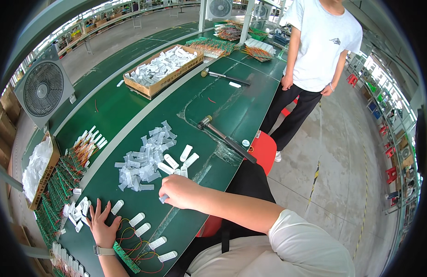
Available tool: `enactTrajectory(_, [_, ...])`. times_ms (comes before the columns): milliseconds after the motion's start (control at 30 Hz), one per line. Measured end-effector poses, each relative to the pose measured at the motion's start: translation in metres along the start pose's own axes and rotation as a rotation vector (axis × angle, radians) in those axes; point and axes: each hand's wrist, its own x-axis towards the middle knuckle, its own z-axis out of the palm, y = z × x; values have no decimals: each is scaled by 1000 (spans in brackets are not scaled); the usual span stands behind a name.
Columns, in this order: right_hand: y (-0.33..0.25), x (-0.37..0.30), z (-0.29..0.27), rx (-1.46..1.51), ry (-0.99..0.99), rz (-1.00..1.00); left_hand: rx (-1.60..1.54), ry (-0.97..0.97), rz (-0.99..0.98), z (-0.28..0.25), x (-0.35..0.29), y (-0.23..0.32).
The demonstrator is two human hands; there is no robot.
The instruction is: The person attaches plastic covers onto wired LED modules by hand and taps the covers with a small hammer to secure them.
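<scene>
My right hand (180, 191) is closed over the table, its fingertips pinching a small translucent plastic piece (164, 198). Just beyond it lie several white oblong plastic caps (171, 161) and a loose heap of clear plastic pieces (142, 159). With fingers spread, my left hand (102, 227) rests on the green table beside another small pile of white caps (77, 213). By its wrist sits a narrow green circuit board (125, 257). Red and yellow wires run from the board towards a row of white caps (142, 229); my left hand hides part of this.
A mallet (226, 138) lies to the right of the heap, with another hammer (225, 76) farther off. A cardboard tray (165, 74) holds many white caps. Wired circuit boards (61, 184) line the left side near a fan (43, 92). A person (322, 46) stands by a red stool (263, 150).
</scene>
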Motion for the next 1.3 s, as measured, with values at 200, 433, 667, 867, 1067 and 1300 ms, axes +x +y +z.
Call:
enactTrajectory(200, [-13,-7,-2,-143,59,-13,2,2,17,3,-1,-1])
enactTrajectory(433, [-22,9,6,-3,6,32,39,14,-5,3,-10,-21])
enactTrajectory(667, [-23,29,-19,-3,165,-44,46,145,181,16,10,-8])
enactTrajectory(867, [-48,71,23,45,69,-131,58,100,47,13,-10,-17])
enactTrajectory(1067, [-59,101,46,-23,-6,-253,19,130,70,14,-8,-15])
enactTrajectory(1300, [-67,118,62,-44,-120,-217,13,144,72,16,-6,-16])
